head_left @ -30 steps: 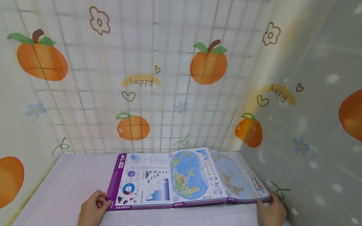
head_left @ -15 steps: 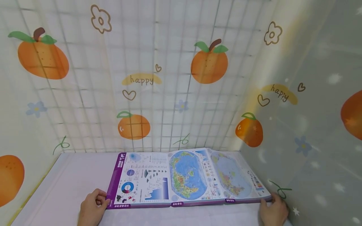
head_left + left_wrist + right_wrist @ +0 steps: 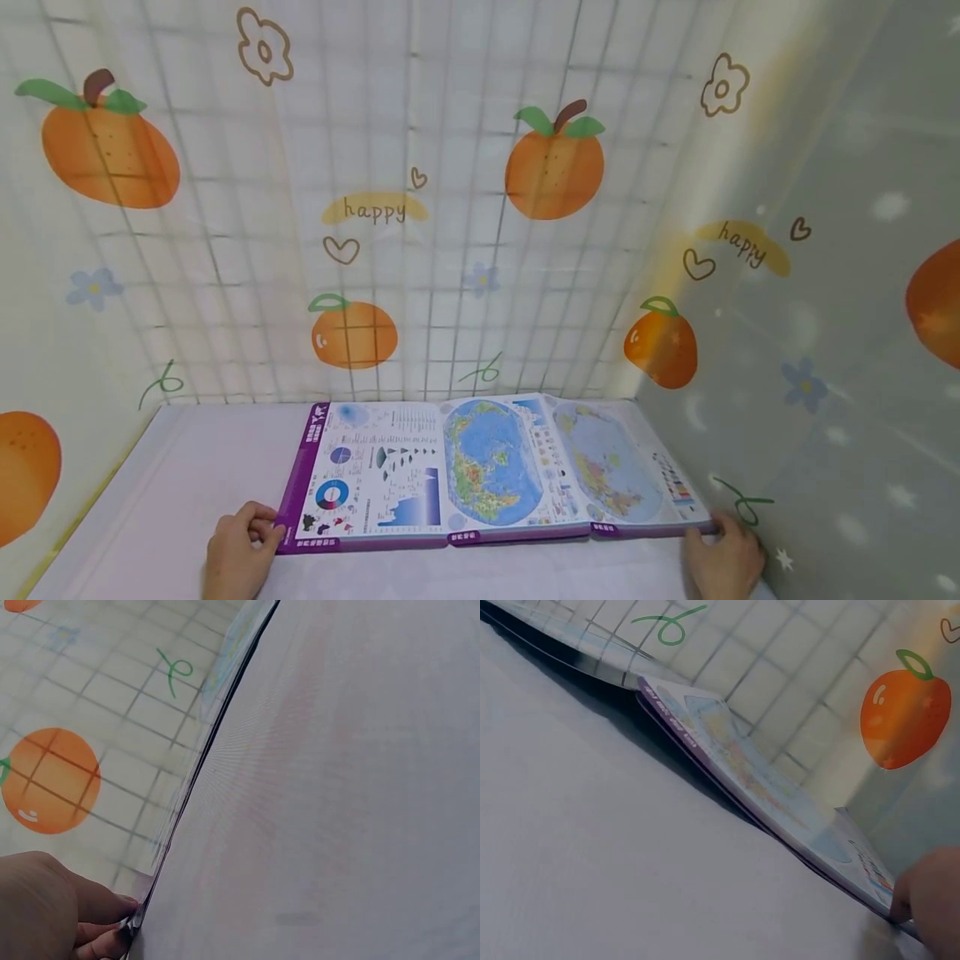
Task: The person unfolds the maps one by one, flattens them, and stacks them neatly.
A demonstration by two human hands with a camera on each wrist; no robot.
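A fold-out world map (image 3: 495,467) lies partly unfolded across the white table, three panels showing. Its left panel carries charts and a purple border, while the middle and right panels bear oval world maps. My left hand (image 3: 238,550) pinches the near left corner between thumb and fingers. At the near right corner, my right hand (image 3: 726,558) grips the edge. The left wrist view shows the fingertips (image 3: 124,919) closed on the thin map edge. In the right wrist view the map (image 3: 742,765) looks raised at a fold, with dark shadow beneath, and my right hand (image 3: 937,900) holds its end.
The white table (image 3: 202,458) extends left of the map and in front of it. Behind stands a wire grid (image 3: 457,275) covered by a sheer curtain (image 3: 255,167) with orange prints. A grey curtain side (image 3: 847,333) rises close beside my right hand.
The map has been drawn flatter, its panels lining up more evenly along the near edge. Its left end and my left hand have shifted slightly left; my right hand has moved slightly right.
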